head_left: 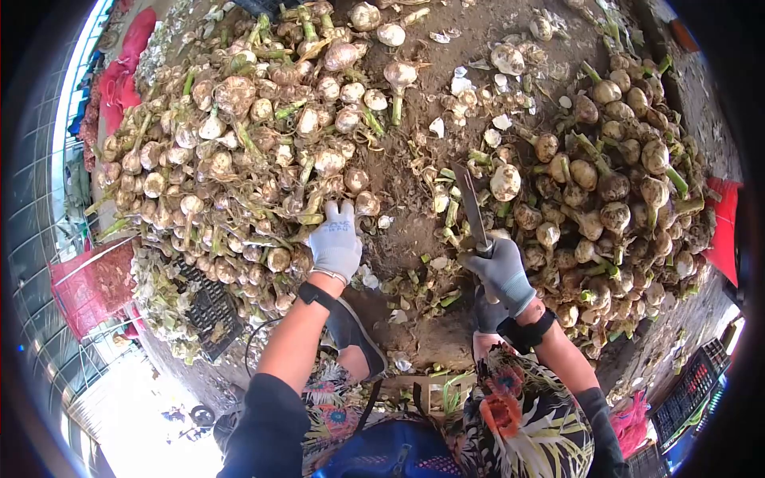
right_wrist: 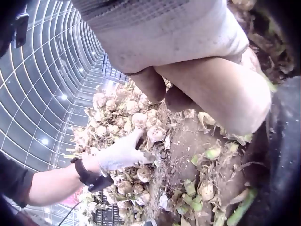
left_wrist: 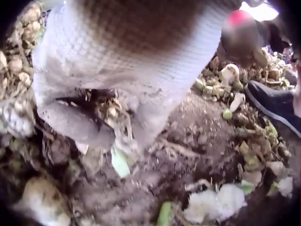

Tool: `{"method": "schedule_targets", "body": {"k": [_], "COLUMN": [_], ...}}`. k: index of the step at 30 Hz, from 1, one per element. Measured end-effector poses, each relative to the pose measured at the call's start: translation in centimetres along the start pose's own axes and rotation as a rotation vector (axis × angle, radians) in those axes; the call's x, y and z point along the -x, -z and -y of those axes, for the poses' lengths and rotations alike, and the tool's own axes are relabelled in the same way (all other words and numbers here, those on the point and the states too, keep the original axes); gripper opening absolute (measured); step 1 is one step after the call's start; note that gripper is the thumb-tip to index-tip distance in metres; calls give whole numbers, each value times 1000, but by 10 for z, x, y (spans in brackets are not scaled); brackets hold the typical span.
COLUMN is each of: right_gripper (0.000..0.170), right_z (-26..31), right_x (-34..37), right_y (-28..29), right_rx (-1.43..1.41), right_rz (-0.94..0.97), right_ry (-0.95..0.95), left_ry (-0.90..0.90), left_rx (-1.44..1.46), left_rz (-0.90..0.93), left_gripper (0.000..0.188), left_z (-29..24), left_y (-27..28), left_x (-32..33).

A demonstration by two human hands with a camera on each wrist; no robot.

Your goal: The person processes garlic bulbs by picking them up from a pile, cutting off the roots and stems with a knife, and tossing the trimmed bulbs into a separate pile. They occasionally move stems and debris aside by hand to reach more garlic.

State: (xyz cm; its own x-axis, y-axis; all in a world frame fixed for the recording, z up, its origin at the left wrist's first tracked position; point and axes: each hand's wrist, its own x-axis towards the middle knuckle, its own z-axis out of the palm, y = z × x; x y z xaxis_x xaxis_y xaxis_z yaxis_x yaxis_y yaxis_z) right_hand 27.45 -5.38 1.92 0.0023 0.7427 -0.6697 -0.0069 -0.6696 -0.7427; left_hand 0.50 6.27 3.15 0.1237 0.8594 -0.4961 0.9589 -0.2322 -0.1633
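My left hand (head_left: 336, 241), in a dirty white glove, reaches to the near right edge of a large heap of garlic (head_left: 231, 159). In the right wrist view its thumb and fingers (right_wrist: 143, 157) stand apart beside the bulbs. Dry roots and a green scrap (left_wrist: 120, 162) show at its fingertips in the left wrist view. My gloved right hand (head_left: 504, 272) grips a knife (head_left: 472, 203) by its handle, the blade pointing away from me. The knife's long blade is soiled. Just beyond that hand sits a pale garlic bulb (head_left: 505, 182) with its stem cut off.
Another garlic pile (head_left: 613, 183) lies to the right. Cut stems and peelings (head_left: 422, 287) litter the soil between the piles. A black crate (head_left: 209, 311) stands at left, near a red mesh bag (head_left: 94, 287). My shoe (head_left: 358, 338) is close below the left hand.
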Motion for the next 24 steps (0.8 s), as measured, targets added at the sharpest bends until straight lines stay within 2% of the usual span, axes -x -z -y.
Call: {"method": "schedule_targets", "body": {"k": [2,4,6,7,8,9,10,12,13,14,16,18,20,21,22,23,24], "right_gripper": [19,19,20,20,20,21,21,23,25,25,26,25,25,20,20,25,31], "right_z": [3,-1,-6,-9,-9,8,10,10,21,26,32,37,51,39,39,43,48], "right_x": [-1,-1,-2,-2,-1,3,0,-6,-4,-4,-5,-2,12,10,15,22,26], "right_y": [-4,-6,-9,-13,-17,-15,-21,-31,-29,-30,-31,-25,-15,-17,-18,-19,-19], "right_rx": [-77,-75,-73,-163,-253,-321,-320,-549,-513,-512,-469,-471,322,587,590,727,863], "right_rz": [9,13,17,-12,-41,2,0,55,85,82,129,152,-34,-91,-90,-60,-29], "right_ry": [-27,0,29,35,40,-96,-95,27,32,30,109,74,356,563,558,557,557], "left_ry": [31,-17,-62,-106,-121,-113,-104,-249,-252,32,-1,-14,-24,-10,2,22,22], "left_rx": [104,170,308,320,477,581,684,1000,1023,1658,1753,1731,1707,1613,1519,1663,1664], "left_rz": [-66,-134,-348,-435,-402,-328,-255,-213,-28,370,477,417,359,329,301,225,226], "left_gripper": [34,35,33,26,23,23,22,20,26,38,45,46,46,46,46,51,51], "left_z": [10,15,14,5,-4,-18,-32,-52,-59,-71,-65,-66,-63,-58,-55,-54,-52], "left_y": [-9,-16,-22,-16,-11,3,11,4,19,36,32,30,24,15,8,2,4], "left_x": [0,1,8,15,26,41,53,66,70,76,71,71,71,71,74,86,85]}}
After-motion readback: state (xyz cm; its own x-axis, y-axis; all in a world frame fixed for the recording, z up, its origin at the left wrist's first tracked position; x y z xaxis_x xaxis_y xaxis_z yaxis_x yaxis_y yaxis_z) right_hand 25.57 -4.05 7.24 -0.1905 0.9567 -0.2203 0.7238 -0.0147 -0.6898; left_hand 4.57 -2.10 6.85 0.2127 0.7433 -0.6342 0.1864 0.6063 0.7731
